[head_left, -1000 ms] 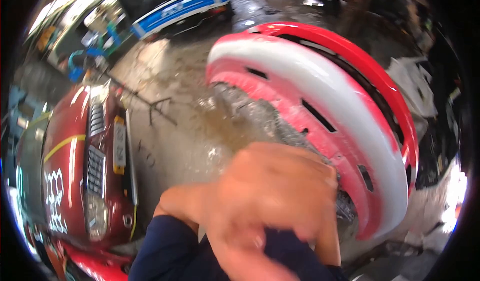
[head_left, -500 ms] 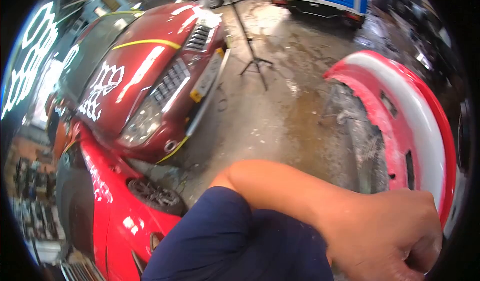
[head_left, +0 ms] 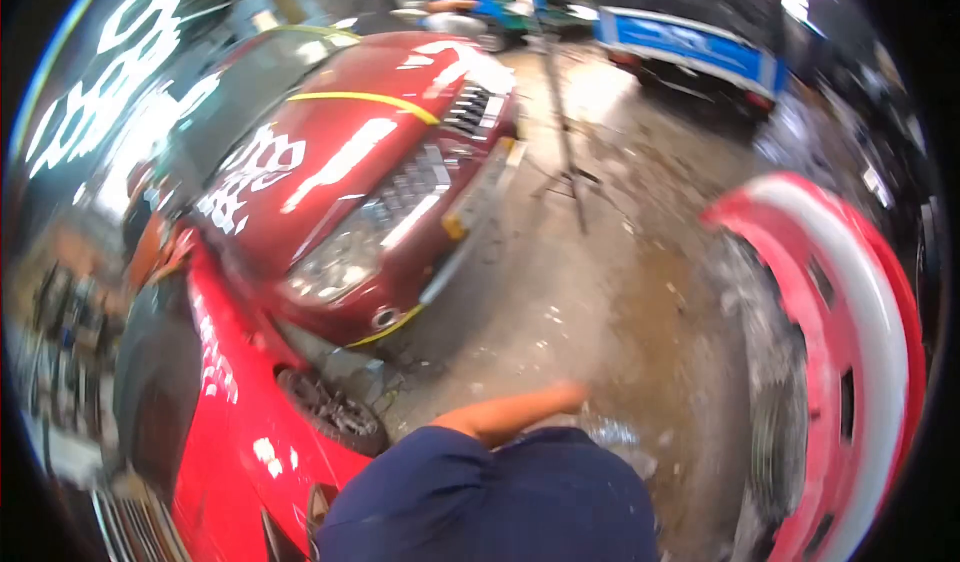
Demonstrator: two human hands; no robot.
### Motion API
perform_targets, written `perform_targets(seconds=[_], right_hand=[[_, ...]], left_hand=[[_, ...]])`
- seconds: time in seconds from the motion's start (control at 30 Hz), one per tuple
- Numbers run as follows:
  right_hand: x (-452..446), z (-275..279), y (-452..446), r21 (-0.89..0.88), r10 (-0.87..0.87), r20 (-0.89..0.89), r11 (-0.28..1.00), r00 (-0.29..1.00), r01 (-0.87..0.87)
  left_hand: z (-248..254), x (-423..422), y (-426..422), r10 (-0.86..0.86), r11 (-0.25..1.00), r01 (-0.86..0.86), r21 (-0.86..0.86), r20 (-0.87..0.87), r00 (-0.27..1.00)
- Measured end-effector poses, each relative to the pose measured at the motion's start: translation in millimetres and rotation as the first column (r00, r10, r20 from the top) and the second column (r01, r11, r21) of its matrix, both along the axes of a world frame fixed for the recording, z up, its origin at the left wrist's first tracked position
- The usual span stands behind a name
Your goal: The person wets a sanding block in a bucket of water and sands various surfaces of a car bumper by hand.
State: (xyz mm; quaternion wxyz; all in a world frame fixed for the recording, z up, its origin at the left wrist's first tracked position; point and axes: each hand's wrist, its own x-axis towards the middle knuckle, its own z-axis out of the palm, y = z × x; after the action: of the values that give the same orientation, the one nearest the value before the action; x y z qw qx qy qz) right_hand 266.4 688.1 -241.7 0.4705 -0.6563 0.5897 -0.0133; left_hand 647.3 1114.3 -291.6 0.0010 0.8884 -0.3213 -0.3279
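My left arm comes out of a dark blue sleeve (head_left: 410, 482) at the bottom of the head view and bends across in front of my body. My left hand (head_left: 560, 400), at the end of that forearm, is smeared by motion and its fingers cannot be made out. Below it the floor (head_left: 520, 342) shows, and nothing is seen in the hand. A curved bumper cover (head_left: 895, 362), red, pink and white, stands to the right, apart from the hand. My right hand is out of view.
Close on the left is a bright red car (head_left: 235, 442). Beyond it stands a dark red car (head_left: 350, 172) with yellow tape. A black tripod stand (head_left: 570, 167) is ahead, a blue-and-white vehicle (head_left: 690, 47) behind it. Another person (head_left: 450, 2) is at the back.
My left hand, earlier a fist large at the lower right before the bumper cover, has drawn back toward my body. The view has shifted, so the cars and bumper cover appear lower and further right.
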Motion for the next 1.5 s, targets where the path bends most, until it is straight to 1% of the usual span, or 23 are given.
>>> perform_targets(seconds=[0.03,0.07,0.13,0.2,0.23,0.27,0.4,0.43,0.53,0.6,0.73,0.93,1.03,1.07,1.1,1.13,1.17,1.2,1.23,1.27,1.33,1.43,1.5], right_hand=[[-23,0,10,0.005,-0.039,0.020,0.999,0.999,0.038],[-43,-8,17,0.005,-0.059,0.046,0.998,0.997,0.059],[-71,-14,31,-0.082,-0.047,0.050,0.995,0.998,0.051],[-69,5,37,-0.363,0.052,-0.230,0.922,0.972,-0.135],[-61,20,35,-0.245,-0.003,-0.320,0.966,0.948,-0.080],[-72,5,38,-0.322,-0.055,-0.323,0.945,0.945,-0.055],[-71,23,37,-0.325,-0.222,-0.374,0.941,0.900,0.096],[-75,26,43,-0.314,-0.260,-0.364,0.938,0.894,0.145],[-78,24,35,-0.317,-0.319,-0.363,0.926,0.875,0.206],[-77,20,26,-0.310,-0.295,-0.415,0.935,0.861,0.171],[-86,-5,5,-0.325,-0.314,-0.400,0.927,0.861,0.187],[-66,-1,8,-0.318,-0.337,-0.353,0.920,0.873,0.227],[-11,19,31,-0.042,-0.616,0.176,0.774,0.768,0.631],[11,27,39,0.083,-0.626,0.314,0.767,0.714,0.636],[34,38,48,0.203,-0.630,0.439,0.764,0.641,0.613],[65,64,56,0.358,-0.648,0.507,0.758,0.568,0.545],[87,86,56,0.552,-0.643,0.472,0.749,0.603,0.367],[113,108,63,0.591,-0.616,0.562,0.766,0.552,0.252],[139,128,65,0.636,-0.610,0.591,0.755,0.528,0.160],[157,138,65,0.594,-0.513,0.685,0.805,0.518,0.012],[192,178,53,0.746,-0.593,0.618,0.651,0.516,-0.145],[226,228,13,0.692,-0.559,0.696,0.690,0.451,-0.212],[233,250,-7,0.644,-0.531,0.732,0.743,0.427,-0.181]], left_hand=[[-36,-18,37,0.179,0.976,-0.146,0.162,-0.209,0.961],[-72,-43,93,0.081,0.977,-0.137,-0.163,-0.310,0.947],[-55,-66,139,-0.084,0.996,0.061,-0.071,-0.385,0.919],[-19,-91,176,-0.198,0.980,0.176,-0.092,-0.380,0.904],[-59,-110,211,0.207,0.975,-0.219,0.018,-0.418,0.884],[-23,-116,193,0.579,0.788,-0.614,0.048,-0.396,0.712],[-12,-84,200,0.434,0.875,-0.475,0.094,-0.588,0.682],[-42,-75,230,0.475,0.857,-0.500,0.127,-0.571,0.669],[2,-32,204,0.658,0.650,-0.750,0.126,-0.587,0.472],[1,5,183,0.550,0.822,-0.551,0.142,-0.450,0.704],[30,39,137,0.566,0.730,-0.672,-0.126,-0.440,0.697],[76,48,99,0.453,0.822,-0.518,-0.236,-0.281,0.846],[124,43,47,0.305,0.903,-0.342,-0.258,-0.175,0.936],[141,38,22,0.271,0.896,-0.316,-0.313,-0.177,0.946],[174,32,-15,0.254,0.898,-0.325,-0.295,-0.255,0.933],[154,31,-29,0.162,0.863,-0.288,-0.415,-0.312,0.936],[180,25,-65,0.023,0.862,-0.172,-0.478,-0.301,0.953],[204,20,-102,-0.130,0.829,-0.010,-0.559,-0.211,0.969],[202,14,-131,-0.239,0.690,0.220,-0.689,0.069,0.969],[226,7,-165,-0.237,0.601,0.247,-0.761,0.125,0.963],[293,2,-230,-0.219,0.396,0.302,-0.867,0.230,0.948],[303,52,-301,-0.368,0.455,0.322,-0.830,0.153,0.917],[330,65,-328,-0.321,0.562,0.214,-0.799,0.028,0.947]])
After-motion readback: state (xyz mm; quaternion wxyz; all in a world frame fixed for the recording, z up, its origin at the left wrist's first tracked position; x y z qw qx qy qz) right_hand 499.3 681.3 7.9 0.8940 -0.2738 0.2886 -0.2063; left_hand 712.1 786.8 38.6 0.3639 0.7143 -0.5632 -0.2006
